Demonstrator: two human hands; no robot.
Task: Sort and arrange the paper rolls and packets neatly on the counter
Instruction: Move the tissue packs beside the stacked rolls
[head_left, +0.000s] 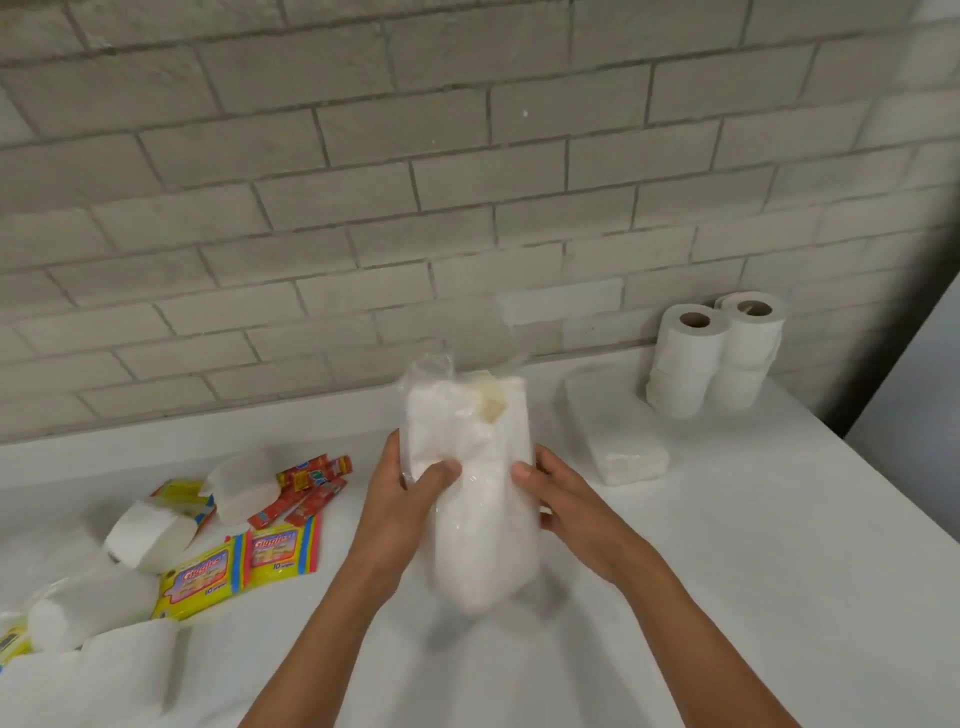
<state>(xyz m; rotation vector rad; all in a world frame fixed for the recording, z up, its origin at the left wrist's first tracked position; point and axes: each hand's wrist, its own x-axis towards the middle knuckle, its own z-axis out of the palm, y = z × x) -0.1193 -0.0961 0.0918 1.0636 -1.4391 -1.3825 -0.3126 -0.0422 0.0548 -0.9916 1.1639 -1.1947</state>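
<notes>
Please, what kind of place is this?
Probably a home kitchen or utility area. A white counter runs along a pale brick-pattern wall, with stacked toilet paper rolls in the corner and yellow wipes packets lying loose.

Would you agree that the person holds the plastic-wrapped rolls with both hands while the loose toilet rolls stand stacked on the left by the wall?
Nearly: the stacked toilet rolls stand on the right, as the head view shows. Both the left hand and right hand do hold the wrapped rolls.
</notes>
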